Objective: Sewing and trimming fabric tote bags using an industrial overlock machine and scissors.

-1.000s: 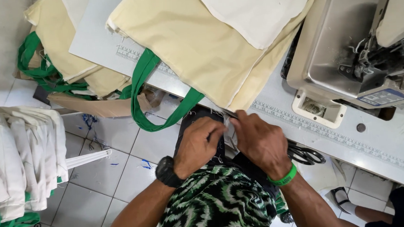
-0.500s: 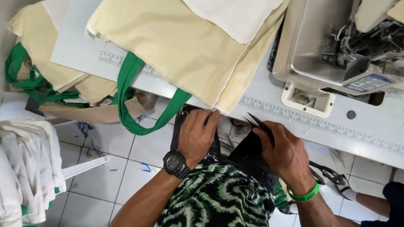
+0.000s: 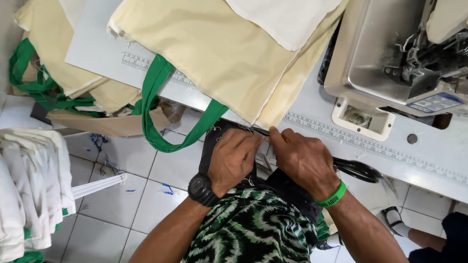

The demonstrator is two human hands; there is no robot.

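My left hand (image 3: 235,158), with a black watch on the wrist, is curled at the table's near edge, fingers closed on a dark cloth (image 3: 211,144) that hangs over my lap. My right hand (image 3: 302,162), wearing a green wristband, sits close beside it, thumbs almost touching. It grips black scissors (image 3: 360,169) whose handles stick out to the right; the blades are mostly hidden under the fingers. Just above both hands lies a cream tote bag (image 3: 213,47), its green handle (image 3: 156,117) looping off the table edge.
A sewing machine (image 3: 400,48) stands at the right on the white table (image 3: 368,146), which has a printed ruler strip. More cream bags with green straps (image 3: 45,88) hang at the left. Folded white cloth (image 3: 12,186) is stacked over the tiled floor. Another person's foot (image 3: 396,221) shows at lower right.
My right hand has moved left and up to the table edge, closing in on my left hand. The scissor blades that showed before are now covered by the fingers.
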